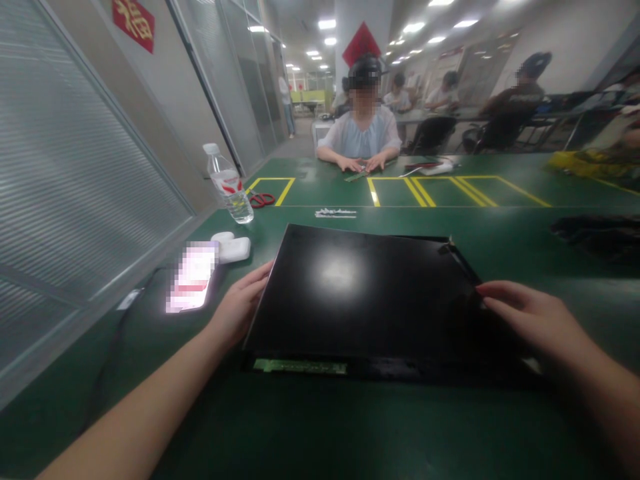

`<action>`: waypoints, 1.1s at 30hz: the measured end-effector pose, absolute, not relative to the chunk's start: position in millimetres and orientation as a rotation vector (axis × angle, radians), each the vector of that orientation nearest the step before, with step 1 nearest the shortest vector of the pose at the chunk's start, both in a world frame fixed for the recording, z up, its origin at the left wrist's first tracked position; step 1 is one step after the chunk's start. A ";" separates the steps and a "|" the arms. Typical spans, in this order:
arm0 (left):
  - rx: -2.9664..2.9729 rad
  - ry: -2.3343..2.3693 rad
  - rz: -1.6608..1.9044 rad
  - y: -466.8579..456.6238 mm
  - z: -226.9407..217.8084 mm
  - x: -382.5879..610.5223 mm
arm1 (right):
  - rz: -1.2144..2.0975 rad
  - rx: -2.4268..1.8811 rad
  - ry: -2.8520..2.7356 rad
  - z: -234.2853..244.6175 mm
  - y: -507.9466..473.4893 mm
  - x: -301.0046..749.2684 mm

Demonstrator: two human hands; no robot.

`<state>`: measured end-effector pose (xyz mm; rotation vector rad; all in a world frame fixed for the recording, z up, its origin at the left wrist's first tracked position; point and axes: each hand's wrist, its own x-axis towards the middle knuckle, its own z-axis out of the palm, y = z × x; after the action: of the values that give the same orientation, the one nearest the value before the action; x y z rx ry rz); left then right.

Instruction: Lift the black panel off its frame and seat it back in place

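Observation:
A glossy black LCD panel lies in front of me over the green table, its surface reflecting a bright light. A green circuit strip shows along its near edge. My left hand grips the panel's left edge, its fingertips hidden behind and under it. At the right edge, my right hand pinches the panel's side between thumb and fingers. Near the far right corner, a thin dark frame edge stands slightly apart from the panel. Whether the panel rests fully on the table I cannot tell.
Left of the panel are a lit phone, a white case, a water bottle and red-handled scissors. White strips lie beyond it. Across the green table sits a person. Dark cloth lies right.

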<state>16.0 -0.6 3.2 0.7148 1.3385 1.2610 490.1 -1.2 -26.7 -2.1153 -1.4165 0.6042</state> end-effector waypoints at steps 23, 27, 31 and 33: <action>0.643 1.337 1.279 -0.6 1.4 12.7 | 0.624 -2.042 -1.425 -31.3 -0.3 494.7; 0.639 1.344 1.284 -1.5 5.0 15.8 | 0.606 -2.040 -1.428 -33.0 0.2 494.6; 0.633 1.344 1.298 -1.6 4.4 15.5 | 0.590 -2.050 -1.432 -33.1 0.6 495.2; 0.655 1.334 1.299 -1.3 1.8 13.7 | 0.598 -2.073 -1.419 -31.7 0.5 494.6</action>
<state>13.7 -1.3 1.8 0.6551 1.3337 1.2994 494.6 0.5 -31.7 -2.0735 -1.4190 0.5979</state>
